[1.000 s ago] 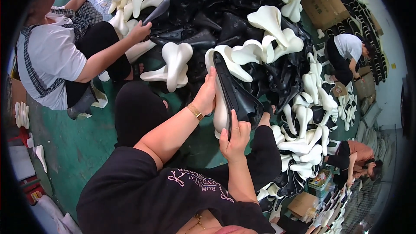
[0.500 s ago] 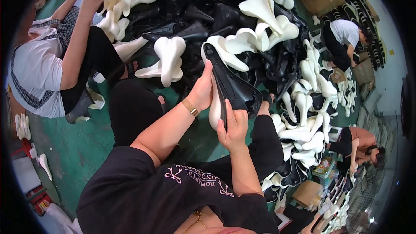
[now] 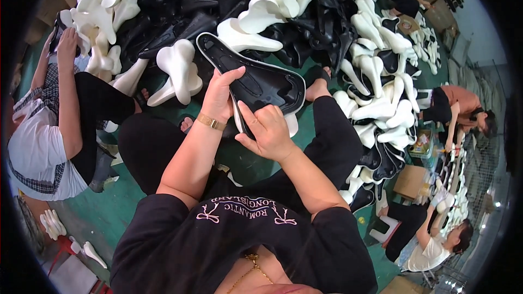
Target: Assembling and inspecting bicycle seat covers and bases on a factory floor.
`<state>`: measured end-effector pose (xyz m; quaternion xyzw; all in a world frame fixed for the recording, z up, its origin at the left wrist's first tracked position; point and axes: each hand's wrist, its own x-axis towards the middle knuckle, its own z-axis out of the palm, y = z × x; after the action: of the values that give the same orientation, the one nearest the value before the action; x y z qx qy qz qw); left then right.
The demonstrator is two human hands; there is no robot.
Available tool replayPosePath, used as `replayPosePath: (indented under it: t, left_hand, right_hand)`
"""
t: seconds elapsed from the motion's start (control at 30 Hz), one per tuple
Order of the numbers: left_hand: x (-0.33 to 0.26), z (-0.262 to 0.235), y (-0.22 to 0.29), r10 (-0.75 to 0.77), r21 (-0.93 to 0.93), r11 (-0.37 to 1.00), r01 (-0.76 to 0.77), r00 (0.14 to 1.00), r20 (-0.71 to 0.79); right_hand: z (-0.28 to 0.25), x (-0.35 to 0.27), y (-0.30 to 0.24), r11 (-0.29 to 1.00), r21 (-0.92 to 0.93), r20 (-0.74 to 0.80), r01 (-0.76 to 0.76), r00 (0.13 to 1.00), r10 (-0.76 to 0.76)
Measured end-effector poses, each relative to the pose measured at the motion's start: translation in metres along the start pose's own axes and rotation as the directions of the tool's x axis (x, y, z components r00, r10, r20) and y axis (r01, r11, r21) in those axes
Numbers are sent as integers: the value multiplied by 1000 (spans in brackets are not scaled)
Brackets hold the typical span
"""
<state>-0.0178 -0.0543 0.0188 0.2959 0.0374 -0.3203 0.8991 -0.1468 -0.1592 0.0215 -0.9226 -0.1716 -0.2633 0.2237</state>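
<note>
A bicycle saddle (image 3: 261,79) is held up in front of me, its black plastic base facing up and its narrow nose pointing away to the left. White foam padding (image 3: 292,125) shows underneath and along the base's rim. My left hand (image 3: 220,95) is closed round the long left edge, thumb lying over the base. At the near edge, my right hand (image 3: 267,130) grips with curled fingers, index finger along the rim and thumb lower down. The fingertips under the saddle are hidden.
A heap of black saddle bases (image 3: 229,0) and white foam pads (image 3: 261,13) lies ahead. More white pads (image 3: 376,76) are piled at right. A co-worker (image 3: 49,120) sits close on my left; others work at right. A cardboard box (image 3: 411,181) stands right.
The saddle has tipped so its black underside faces me more fully, its wide end swinging right. My left thumb now lies across the base. The whole view has turned to the right.
</note>
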Motion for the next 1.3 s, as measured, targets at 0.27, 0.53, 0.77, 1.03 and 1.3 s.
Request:
replayPosePath:
  t: [0.27, 0.53, 0.77, 1.03, 1.3]
  left_hand:
    - [9, -2, 9, 54, 15, 998, -53, 998, -41]
    - [16, -16, -11, 114, 69, 991, -111, 993, -37]
    - [58, -110, -24, 570, 861, 509, 1, 749, -338]
    - [64, -200, 7, 744, 664, 357, 657, 229, -628]
    - [78, -216, -28, 779, 788, 227, 572, 379, -499]
  right_hand:
    - [-29, -2, 38, 538, 765, -325, -353, 510, 796]
    - [-1, -19, 28, -367, 753, 621, -547, 403, 673]
    - [-98, -52, 181, -207, 807, 365, -553, 193, 911]
    - [-128, -9, 374, 29, 919, 118, -394, 344, 932]
    - [124, 61, 378, 732, -153, 135, -664, 720, 681]
